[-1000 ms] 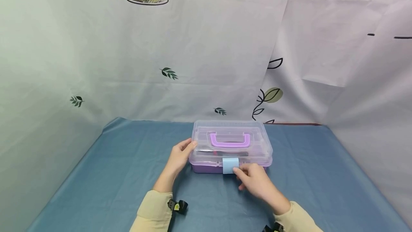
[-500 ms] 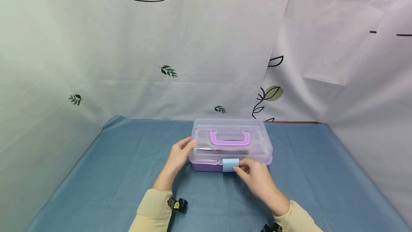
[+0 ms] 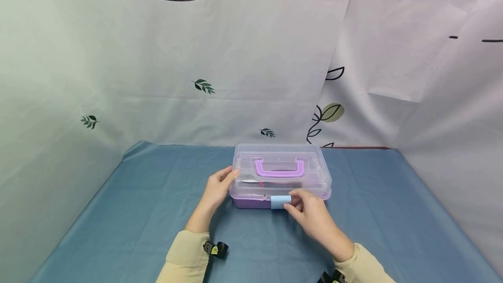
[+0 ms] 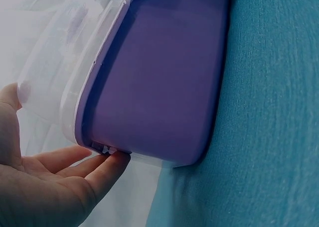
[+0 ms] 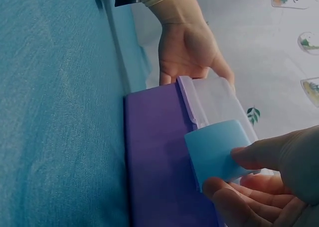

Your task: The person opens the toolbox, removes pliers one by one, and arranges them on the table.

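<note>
A storage box with a purple base, a clear lid and a lilac handle stands on the blue cloth. My left hand holds the box's left end. In the left wrist view its thumb touches the clear lid and its fingers reach below the rim of the purple base. On the box's front is a light blue latch. The right hand pinches the latch's right side between its fingertips. The latch stands tilted out from the front. The lid lies down on the base.
Blue cloth covers the table around the box. Behind it and at both sides hangs a pale curtain with printed plants. A long dark item with a red part shows dimly through the lid. Black straps circle both wrists.
The light blue latch looks shorter from above, its lower edge having come up. My right hand's fingers have shifted slightly upward with it. The left hand keeps its hold on the box.
</note>
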`<state>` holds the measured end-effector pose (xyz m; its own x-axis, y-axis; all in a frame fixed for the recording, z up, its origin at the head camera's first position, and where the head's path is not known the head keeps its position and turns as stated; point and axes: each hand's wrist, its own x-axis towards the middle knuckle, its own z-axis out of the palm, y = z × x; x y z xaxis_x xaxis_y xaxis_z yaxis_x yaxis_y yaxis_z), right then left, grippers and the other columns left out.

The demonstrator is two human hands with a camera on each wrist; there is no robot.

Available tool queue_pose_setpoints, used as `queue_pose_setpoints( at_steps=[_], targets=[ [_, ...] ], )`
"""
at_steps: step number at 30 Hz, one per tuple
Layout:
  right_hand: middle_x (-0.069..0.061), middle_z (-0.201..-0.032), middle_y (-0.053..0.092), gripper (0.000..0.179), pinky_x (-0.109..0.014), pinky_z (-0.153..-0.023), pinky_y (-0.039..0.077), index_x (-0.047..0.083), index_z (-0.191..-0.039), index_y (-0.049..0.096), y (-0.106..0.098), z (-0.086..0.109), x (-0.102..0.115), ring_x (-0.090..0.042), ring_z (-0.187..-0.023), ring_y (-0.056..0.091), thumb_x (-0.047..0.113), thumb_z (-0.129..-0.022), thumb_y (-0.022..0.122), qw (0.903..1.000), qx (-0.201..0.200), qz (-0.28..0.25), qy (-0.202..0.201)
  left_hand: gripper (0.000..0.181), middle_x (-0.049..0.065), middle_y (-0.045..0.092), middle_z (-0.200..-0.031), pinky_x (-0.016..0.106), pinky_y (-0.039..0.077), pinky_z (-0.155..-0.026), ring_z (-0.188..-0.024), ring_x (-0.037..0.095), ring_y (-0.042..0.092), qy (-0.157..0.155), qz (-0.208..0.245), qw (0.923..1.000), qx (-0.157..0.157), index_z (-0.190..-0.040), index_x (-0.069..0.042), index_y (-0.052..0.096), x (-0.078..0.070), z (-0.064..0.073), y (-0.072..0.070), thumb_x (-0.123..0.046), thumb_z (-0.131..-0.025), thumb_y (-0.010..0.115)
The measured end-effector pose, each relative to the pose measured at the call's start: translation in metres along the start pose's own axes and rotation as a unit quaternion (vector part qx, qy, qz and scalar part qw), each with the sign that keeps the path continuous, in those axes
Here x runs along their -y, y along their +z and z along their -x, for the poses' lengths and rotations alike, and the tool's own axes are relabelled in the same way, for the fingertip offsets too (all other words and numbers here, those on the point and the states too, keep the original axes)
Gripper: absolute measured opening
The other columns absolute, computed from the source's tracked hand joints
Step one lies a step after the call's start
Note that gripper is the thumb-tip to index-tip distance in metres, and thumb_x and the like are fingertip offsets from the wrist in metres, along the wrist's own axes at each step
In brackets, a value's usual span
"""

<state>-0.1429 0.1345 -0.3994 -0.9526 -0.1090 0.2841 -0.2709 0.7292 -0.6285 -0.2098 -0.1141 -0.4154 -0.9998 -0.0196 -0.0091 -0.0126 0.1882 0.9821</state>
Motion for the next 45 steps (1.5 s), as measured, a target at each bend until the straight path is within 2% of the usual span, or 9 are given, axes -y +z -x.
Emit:
queue_pose_setpoints(
  at_steps=[3, 11, 18, 27, 36, 45],
  targets=[
    [0.002, -0.078, 0.065, 0.018, -0.017, -0.055, 0.048, 0.010, -0.095, 0.068, -0.002, 0.001, 0.000, 0.000, -0.062, 0.055, 0.011, -0.079, 0.075, 0.9999, 0.014, -0.002, -0.008, 0.064, 0.025, 0.048, -0.138, 0.046, 0.042, -0.106, -0.129, 0.034, 0.046, 0.000, -0.001, 1.0000, -0.002, -0.139, 0.003, 0.044, 0.000, 0.000, 0.000, -0.036, -0.091, 0.061],
    [0.007, -0.075, 0.064, 0.005, -0.019, -0.059, 0.047, 0.014, -0.082, 0.070, -0.012, 0.001, 0.001, 0.000, -0.067, 0.053, 0.016, -0.080, 0.074, 0.9953, 0.064, 0.033, -0.066, 0.064, 0.025, 0.048, -0.139, 0.047, 0.042, -0.106, -0.129, 0.034, 0.046, -0.001, -0.001, 1.0000, -0.001, -0.139, 0.003, 0.043, -0.001, 0.001, 0.000, -0.036, -0.091, 0.061],
    [0.004, -0.080, 0.066, 0.005, -0.019, -0.062, 0.051, 0.010, -0.083, 0.073, -0.014, 0.002, -0.001, -0.003, -0.071, 0.059, 0.014, -0.080, 0.073, 0.9892, 0.104, 0.044, -0.093, 0.064, 0.025, 0.047, -0.139, 0.047, 0.042, -0.106, -0.129, 0.034, 0.045, -0.003, -0.002, 1.0000, -0.002, -0.139, 0.003, 0.043, 0.000, 0.002, 0.000, -0.036, -0.091, 0.060],
    [-0.002, -0.081, 0.069, 0.009, -0.024, -0.066, 0.054, 0.003, -0.086, 0.073, -0.012, 0.002, -0.007, -0.009, -0.075, 0.063, 0.008, -0.078, 0.073, 0.9820, 0.109, 0.059, -0.143, 0.064, 0.025, 0.047, -0.139, 0.047, 0.041, -0.107, -0.130, 0.034, 0.045, -0.001, -0.001, 1.0000, -0.001, -0.139, 0.003, 0.043, 0.001, 0.001, 0.000, -0.036, -0.091, 0.061],
    [-0.003, -0.084, 0.071, 0.012, -0.028, -0.072, 0.056, 0.004, -0.089, 0.074, -0.010, 0.002, -0.008, -0.014, -0.081, 0.066, 0.011, -0.079, 0.072, 0.9800, 0.114, 0.070, -0.147, 0.064, 0.025, 0.047, -0.139, 0.046, 0.041, -0.106, -0.130, 0.034, 0.045, 0.002, 0.000, 1.0000, 0.000, -0.139, 0.003, 0.043, 0.000, 0.001, 0.000, -0.036, -0.091, 0.060],
    [-0.007, -0.094, 0.073, 0.023, -0.035, -0.077, 0.057, 0.000, -0.098, 0.073, -0.007, 0.000, -0.011, -0.017, -0.091, 0.067, 0.017, -0.083, 0.070, 0.9767, 0.175, 0.054, -0.112, 0.064, 0.026, 0.047, -0.139, 0.047, 0.041, -0.106, -0.130, 0.035, 0.045, 0.000, -0.006, 1.0000, -0.001, -0.139, 0.004, 0.042, -0.001, 0.001, 0.000, -0.036, -0.092, 0.059]
  ],
)
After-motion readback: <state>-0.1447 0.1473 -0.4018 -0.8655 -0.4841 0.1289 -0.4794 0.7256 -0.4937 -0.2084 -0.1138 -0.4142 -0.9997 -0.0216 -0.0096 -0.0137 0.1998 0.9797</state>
